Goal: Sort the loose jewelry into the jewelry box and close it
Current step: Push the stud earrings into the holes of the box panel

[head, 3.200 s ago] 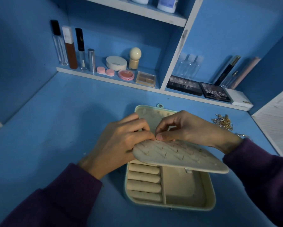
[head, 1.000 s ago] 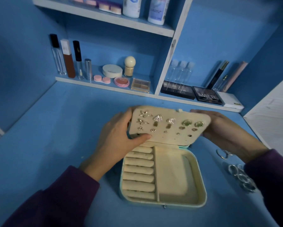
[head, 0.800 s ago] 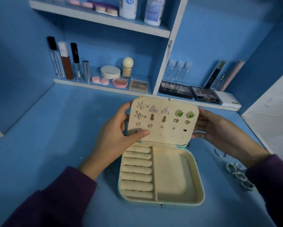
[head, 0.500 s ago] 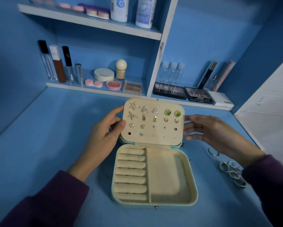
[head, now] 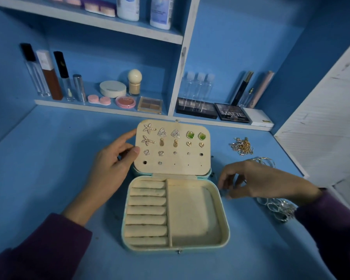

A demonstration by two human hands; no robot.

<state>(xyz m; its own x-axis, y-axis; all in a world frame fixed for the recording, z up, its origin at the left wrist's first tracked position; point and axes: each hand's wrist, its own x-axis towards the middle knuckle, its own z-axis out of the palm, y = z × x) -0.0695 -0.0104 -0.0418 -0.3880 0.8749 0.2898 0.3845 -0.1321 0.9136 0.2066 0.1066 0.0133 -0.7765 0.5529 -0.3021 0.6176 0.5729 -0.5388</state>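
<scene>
The mint jewelry box (head: 225, 217) lies open on the blue desk, with cream ring rolls on the left and a bare compartment on the right. Its earring panel (head: 171, 168) leans back, studded with several earrings (head: 175, 133). My left hand (head: 111, 168) touches the panel's left edge with thumb and index fingertips, fingers relaxed. My right hand (head: 259, 182) hovers low over the desk just right of the box, fingers curved down, with nothing visible between them. Loose rings (head: 277, 208), bangles (head: 266, 161) and a heap of chains (head: 241, 146) lie to the right.
A low shelf (head: 101, 107) behind the box carries lip glosses, compacts and eyeshadow palettes (head: 231, 115). A white slatted board (head: 327, 122) borders the desk on the right. Bottles stand on the upper shelf.
The earring panel was turned up from face-down over the tray and now leans back. My right hand has left the panel's right edge and dropped to the desk beside the box.
</scene>
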